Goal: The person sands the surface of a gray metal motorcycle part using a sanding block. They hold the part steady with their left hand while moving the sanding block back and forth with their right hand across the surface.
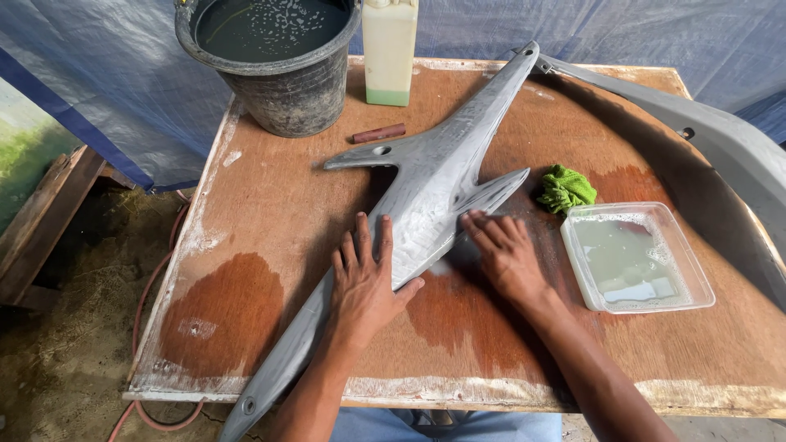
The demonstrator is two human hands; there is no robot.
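Nearest us, our left hand [364,278] lies flat with fingers spread on a long, grey, matte panel [434,192], a pointed, winged shape with mounting holes that runs diagonally across the wet, worn wooden table [246,311]. Our right hand [503,254] presses flat beside it, fingers close together, fingertips touching the panel's edge near its small fin. Just right of that hand sits a clear square plastic tub [634,258] of cloudy water, with a crumpled green cloth [565,188] behind it. At the far edge stand a dark bucket [282,90] of water and a pale, rectangular plastic bottle [389,49] with greenish liquid at its base.
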